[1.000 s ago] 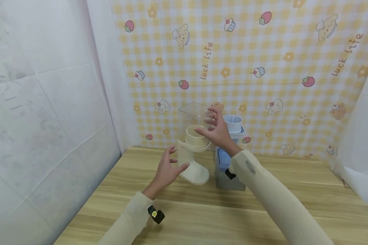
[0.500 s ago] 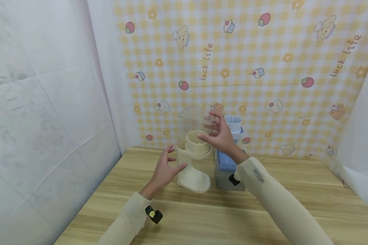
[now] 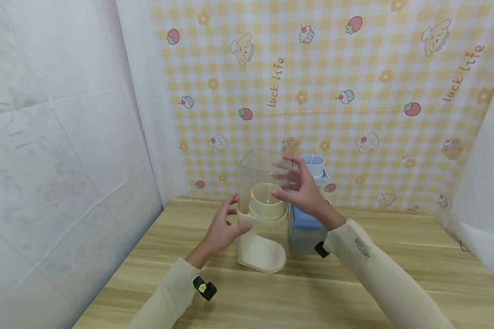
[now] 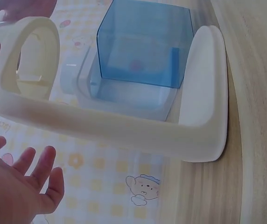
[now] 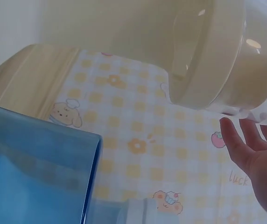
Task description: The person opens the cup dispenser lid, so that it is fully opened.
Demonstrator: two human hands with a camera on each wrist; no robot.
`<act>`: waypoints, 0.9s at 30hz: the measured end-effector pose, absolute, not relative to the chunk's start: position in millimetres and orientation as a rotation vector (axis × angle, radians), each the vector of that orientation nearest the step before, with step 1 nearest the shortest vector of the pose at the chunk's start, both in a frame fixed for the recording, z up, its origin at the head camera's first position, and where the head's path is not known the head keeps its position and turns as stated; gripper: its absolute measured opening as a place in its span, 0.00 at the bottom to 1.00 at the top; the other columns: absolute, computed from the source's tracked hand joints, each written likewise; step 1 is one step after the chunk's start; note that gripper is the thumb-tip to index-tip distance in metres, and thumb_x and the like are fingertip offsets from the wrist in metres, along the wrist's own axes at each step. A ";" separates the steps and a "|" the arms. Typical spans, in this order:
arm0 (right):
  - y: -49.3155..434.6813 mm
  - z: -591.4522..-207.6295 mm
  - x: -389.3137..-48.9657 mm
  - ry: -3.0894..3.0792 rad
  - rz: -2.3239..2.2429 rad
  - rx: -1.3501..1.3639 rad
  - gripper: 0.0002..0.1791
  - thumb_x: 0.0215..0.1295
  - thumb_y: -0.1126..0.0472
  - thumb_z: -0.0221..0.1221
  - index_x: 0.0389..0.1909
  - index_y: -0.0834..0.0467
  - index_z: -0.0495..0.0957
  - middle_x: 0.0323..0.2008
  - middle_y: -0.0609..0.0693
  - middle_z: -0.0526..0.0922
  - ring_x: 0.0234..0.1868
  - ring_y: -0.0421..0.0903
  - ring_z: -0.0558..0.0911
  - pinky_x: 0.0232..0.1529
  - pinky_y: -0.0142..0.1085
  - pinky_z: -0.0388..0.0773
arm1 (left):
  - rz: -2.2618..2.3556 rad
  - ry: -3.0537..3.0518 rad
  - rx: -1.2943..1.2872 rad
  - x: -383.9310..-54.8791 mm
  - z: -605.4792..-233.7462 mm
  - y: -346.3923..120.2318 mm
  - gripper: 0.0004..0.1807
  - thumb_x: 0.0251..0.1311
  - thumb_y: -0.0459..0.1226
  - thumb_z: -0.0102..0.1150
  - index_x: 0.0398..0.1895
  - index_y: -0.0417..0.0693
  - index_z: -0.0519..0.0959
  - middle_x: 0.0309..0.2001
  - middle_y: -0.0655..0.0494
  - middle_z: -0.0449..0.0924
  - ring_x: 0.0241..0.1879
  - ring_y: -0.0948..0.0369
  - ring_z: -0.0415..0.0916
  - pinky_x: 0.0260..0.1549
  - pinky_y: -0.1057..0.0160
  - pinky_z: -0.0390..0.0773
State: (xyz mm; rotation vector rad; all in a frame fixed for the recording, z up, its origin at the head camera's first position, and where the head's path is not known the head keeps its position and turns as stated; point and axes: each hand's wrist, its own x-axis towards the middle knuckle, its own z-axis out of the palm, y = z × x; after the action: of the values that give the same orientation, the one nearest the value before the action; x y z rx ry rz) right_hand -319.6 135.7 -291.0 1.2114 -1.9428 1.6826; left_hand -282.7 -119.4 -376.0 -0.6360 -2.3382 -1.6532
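A cream dispenser stand [image 3: 263, 253] with a rounded foot stands upright on the table, a tall clear tank [image 3: 257, 160] on its top and a cream cup [image 3: 267, 201] showing through the plastic. My right hand [image 3: 302, 192] holds the tank by its right side, thumb in front and fingers round the far side. In the right wrist view, its fingertips [image 5: 231, 126] lie against the clear wall. My left hand [image 3: 222, 228] is at the stand's left side, thumb overlapping the front. Its fingers [image 4: 42, 170] are loosely bent, apart from the neck in the left wrist view.
Behind and right of the stand is a second dispenser with a see-through blue box [image 4: 145, 44] and a pale blue cup [image 3: 313, 164]. A checked cloth [image 3: 346, 68] hangs behind the wooden table [image 3: 271, 301]; a white sheet [image 3: 66, 137] hangs on the left.
The cream stand and its clear tank have come closer to me across the table. My right hand has moved nearer along with them; my left hand has hardly shifted.
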 end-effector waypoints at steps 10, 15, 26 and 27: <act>143.9 -290.1 -299.1 -1.902 1.716 1.321 0.47 0.57 0.56 0.73 0.68 0.61 0.54 0.66 0.61 0.70 0.57 0.49 0.81 0.49 0.44 0.81 | -1.648 -2.360 -0.785 -275.8 -374.9 -118.5 0.53 0.56 0.52 0.69 0.78 0.50 0.50 0.74 0.51 0.55 0.64 0.51 0.63 0.54 0.45 0.65; 146.2 -288.7 -292.8 -1.898 1.710 1.352 0.48 0.56 0.55 0.73 0.69 0.63 0.52 0.66 0.62 0.70 0.56 0.50 0.81 0.49 0.46 0.81 | -1.640 -2.338 -0.888 -274.8 -377.3 -117.1 0.54 0.53 0.59 0.68 0.77 0.53 0.52 0.71 0.50 0.59 0.63 0.51 0.62 0.52 0.50 0.66; 152.6 -289.1 -285.1 -1.840 1.719 1.470 0.47 0.56 0.53 0.73 0.70 0.56 0.55 0.64 0.51 0.72 0.55 0.48 0.82 0.44 0.50 0.83 | -1.643 -2.245 -1.134 -270.0 -379.3 -112.0 0.49 0.52 0.63 0.67 0.74 0.56 0.58 0.64 0.56 0.69 0.65 0.53 0.63 0.58 0.41 0.64; 152.6 -289.1 -284.1 -1.838 1.718 1.471 0.47 0.56 0.53 0.73 0.70 0.55 0.55 0.64 0.51 0.72 0.55 0.48 0.81 0.44 0.50 0.83 | -1.644 -2.240 -1.144 -269.6 -379.6 -111.4 0.49 0.53 0.63 0.66 0.73 0.56 0.58 0.64 0.55 0.70 0.65 0.54 0.64 0.58 0.41 0.64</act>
State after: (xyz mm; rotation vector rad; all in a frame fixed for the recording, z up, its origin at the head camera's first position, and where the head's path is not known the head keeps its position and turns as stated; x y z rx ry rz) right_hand -284.1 152.6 -289.1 1.4712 -1.8381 1.7184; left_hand -269.6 -111.4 -379.6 -1.1438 -2.2396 -1.6440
